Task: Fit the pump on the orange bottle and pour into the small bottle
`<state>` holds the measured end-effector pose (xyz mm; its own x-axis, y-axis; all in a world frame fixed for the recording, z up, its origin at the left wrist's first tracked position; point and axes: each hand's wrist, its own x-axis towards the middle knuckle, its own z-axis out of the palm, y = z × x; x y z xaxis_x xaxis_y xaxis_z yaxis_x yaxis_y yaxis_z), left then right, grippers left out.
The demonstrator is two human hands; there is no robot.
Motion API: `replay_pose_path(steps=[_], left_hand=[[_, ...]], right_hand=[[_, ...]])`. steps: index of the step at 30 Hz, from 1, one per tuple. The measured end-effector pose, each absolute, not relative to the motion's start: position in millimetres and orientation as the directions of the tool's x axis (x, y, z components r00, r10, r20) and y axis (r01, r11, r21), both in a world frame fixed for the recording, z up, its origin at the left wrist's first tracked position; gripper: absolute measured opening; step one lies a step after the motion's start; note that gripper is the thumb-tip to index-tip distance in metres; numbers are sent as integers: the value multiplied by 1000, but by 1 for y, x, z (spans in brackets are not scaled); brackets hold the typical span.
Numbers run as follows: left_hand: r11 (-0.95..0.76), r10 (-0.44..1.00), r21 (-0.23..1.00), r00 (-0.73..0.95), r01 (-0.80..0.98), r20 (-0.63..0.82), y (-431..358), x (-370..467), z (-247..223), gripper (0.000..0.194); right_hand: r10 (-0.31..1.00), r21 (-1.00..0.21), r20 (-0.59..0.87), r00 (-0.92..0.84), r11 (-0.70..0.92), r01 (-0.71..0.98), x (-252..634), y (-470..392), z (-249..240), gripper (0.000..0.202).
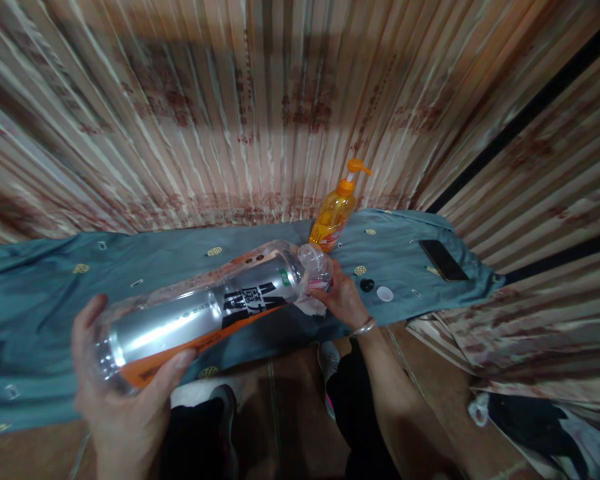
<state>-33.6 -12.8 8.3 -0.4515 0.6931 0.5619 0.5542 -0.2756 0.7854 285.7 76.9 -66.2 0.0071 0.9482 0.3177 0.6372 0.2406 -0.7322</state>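
My left hand [125, 393] is wrapped round the base of a large clear plastic bottle [170, 327] with a silver and orange label. The bottle lies tilted across the view, its neck end pointing right. At that end my right hand [343, 293] grips a small clear plastic container [315, 263], close against the bottle's neck; whether they touch is hard to tell. Something white and crumpled, like tissue [311, 305], shows under the right fingers. Just behind stands a pump bottle [333, 217] of orange liquid, its orange pump head on top.
A bluish-green cloth [260, 233] covers the narrow surface. Right of my right hand lie a black cap [367, 285] and a white disc-like lid [385, 294]. Farther right is a dark phone [443, 260]. Pleated curtains [205, 120] hang behind; dark poles [520, 120] run at the right.
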Motion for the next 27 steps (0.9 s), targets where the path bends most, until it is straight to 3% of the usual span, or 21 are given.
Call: replay_pose_path(steps=[9, 27], left_hand=[[-292, 695, 747, -403, 598, 595, -13, -33, 10, 100], [-305, 702, 756, -400, 578, 589, -12, -36, 3, 105]], right_hand=[[952, -760, 306, 13, 236, 606, 285, 77, -65, 64], [952, -757, 307, 7, 239, 607, 285, 77, -64, 66]])
